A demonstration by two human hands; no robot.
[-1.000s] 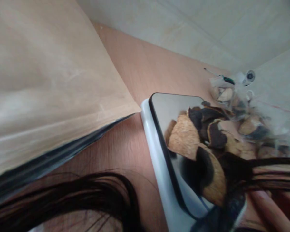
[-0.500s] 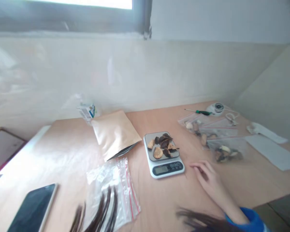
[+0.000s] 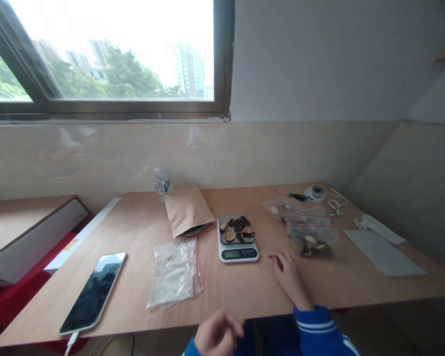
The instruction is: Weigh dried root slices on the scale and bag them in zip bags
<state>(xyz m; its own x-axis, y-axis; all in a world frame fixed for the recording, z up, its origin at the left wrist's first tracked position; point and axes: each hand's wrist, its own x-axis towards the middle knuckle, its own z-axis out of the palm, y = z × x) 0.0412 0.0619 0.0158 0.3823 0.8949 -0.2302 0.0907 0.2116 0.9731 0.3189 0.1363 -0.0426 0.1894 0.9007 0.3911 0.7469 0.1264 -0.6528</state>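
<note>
Dried slices [image 3: 237, 228] are being weighed on the scale [image 3: 238, 253] at mid-table; light and brittle, they are judged best pinched gently by the edges. Nothing is being held: the right hand [image 3: 288, 275] is lying flat beside the scale, the left hand [image 3: 217, 335] loosely curled, empty.

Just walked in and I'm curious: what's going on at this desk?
A person sits at a wooden table. Dried slices lie piled on a small kitchen scale. The right hand rests flat on the table beside it, empty; the left hand hangs curled at the near edge. A kraft pouch, empty zip bags and filled bags lie around.
</note>
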